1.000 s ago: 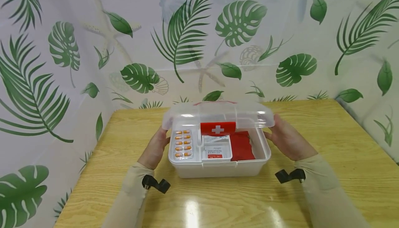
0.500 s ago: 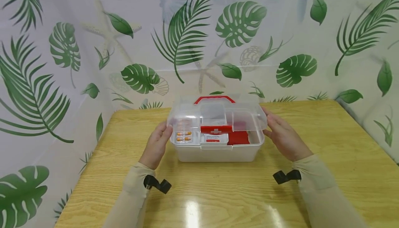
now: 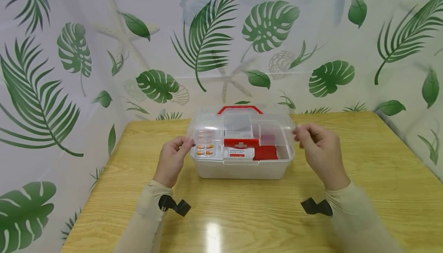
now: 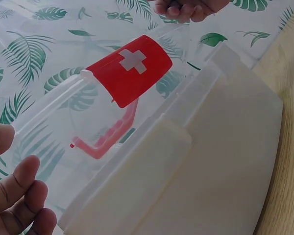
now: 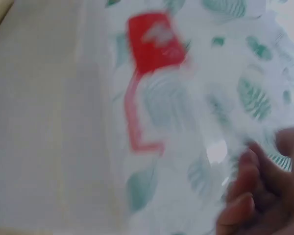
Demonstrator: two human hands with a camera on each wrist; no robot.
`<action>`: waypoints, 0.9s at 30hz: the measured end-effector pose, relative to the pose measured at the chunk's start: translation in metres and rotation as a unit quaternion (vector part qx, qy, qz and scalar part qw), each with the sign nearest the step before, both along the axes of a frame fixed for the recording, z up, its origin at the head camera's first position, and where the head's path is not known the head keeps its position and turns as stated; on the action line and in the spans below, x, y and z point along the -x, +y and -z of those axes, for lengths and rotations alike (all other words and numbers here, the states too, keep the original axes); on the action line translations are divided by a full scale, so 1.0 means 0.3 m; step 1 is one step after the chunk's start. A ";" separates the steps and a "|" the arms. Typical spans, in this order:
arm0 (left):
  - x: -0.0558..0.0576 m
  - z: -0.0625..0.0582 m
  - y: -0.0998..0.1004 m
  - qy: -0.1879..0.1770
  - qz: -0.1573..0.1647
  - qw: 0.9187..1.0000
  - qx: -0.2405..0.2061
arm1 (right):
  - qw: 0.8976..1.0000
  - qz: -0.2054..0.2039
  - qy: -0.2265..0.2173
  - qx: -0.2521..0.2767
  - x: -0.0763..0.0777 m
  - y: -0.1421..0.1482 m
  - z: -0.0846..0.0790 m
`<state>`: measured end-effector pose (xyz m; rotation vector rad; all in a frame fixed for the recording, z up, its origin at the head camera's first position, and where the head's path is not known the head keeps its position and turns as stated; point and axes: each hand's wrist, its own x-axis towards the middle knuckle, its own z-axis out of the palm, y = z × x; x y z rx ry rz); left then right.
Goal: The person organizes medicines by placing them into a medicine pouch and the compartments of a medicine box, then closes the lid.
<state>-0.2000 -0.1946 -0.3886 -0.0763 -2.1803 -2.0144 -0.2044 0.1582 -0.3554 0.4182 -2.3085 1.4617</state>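
Observation:
A white first-aid box (image 3: 241, 170) with a clear, raised lid (image 3: 277, 124) stands on the table. The lid carries a red handle (image 3: 240, 107) and a red latch (image 3: 241, 143) with a white cross. At the lid's left corner my left hand (image 3: 171, 162) pinches the edge between thumb and bent fingers. My right hand (image 3: 325, 155), fingers curled, has its fingertips at the right corner; it is blurred in the right wrist view. Inside lie a blister pack of orange capsules (image 3: 205, 150), a white printed packet (image 3: 238, 153) and something red (image 3: 265, 153).
The wooden table (image 3: 242, 210) extends in front of the box and to both sides. Behind it hangs a cloth (image 3: 221, 22) printed with leaves and starfish. Black bands (image 3: 174, 205) with small cameras sit on both wrists.
The box slid back, away from me, and the lid now shows its red handle at the top. Both hands have curled their fingers at the lid's corners; the right hand turned at the wrist.

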 end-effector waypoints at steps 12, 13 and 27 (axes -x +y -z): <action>-0.012 -0.028 0.019 -0.008 -0.020 1.000 -0.004 | 0.915 -0.225 -0.329 0.062 -0.062 -0.157 0.041; -0.012 -0.027 0.020 -0.010 -0.021 1.000 -0.004 | 0.915 -0.222 -0.326 0.080 -0.060 -0.161 0.049; -0.025 -0.014 0.036 0.031 -0.067 0.991 0.108 | 0.924 -0.197 -0.286 0.162 -0.081 -0.179 0.054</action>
